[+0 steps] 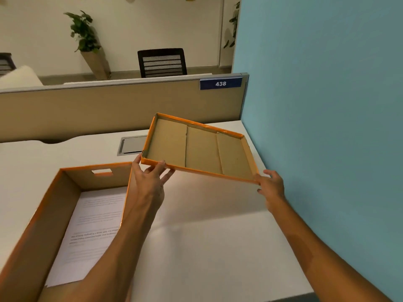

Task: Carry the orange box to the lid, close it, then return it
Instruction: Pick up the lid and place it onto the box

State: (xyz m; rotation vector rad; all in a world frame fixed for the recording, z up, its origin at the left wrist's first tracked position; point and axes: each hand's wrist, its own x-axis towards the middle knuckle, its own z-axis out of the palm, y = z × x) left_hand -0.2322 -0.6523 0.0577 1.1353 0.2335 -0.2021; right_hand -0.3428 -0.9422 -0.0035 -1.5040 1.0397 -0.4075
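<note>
Reaching up from the bottom of the frame, two bare forearms stretched toward the middle of the picture. At the lower left sat the orange box (54, 214), open at the top, resting on the white desk (207, 236), with a printed sheet of paper (91, 232) lying flat on its floor and a handle slot cut in its far wall. The left forearm crossed over the box's right wall.

Just above the middle of the frame, both hands held the lid (200, 149) in the air, upside down, its brown cardboard inside facing the camera and its orange rim tilted, the far edge higher. The left hand (150, 177) pinched the lid's near left corner, thumb on the outer side and fingers curled under the rim. The right hand (271, 186) gripped the near right corner, fingers wrapped around the edge.

Behind the lid, a grey cable hatch (130, 144) lay flush in the desk. Farther back stood a tan partition (109, 105) bearing a blue tag reading 438 (220, 83), with a blue wall (327, 83) filling the right. In the upper part of the frame were a black chair (162, 62) and a potted plant (85, 35).
</note>
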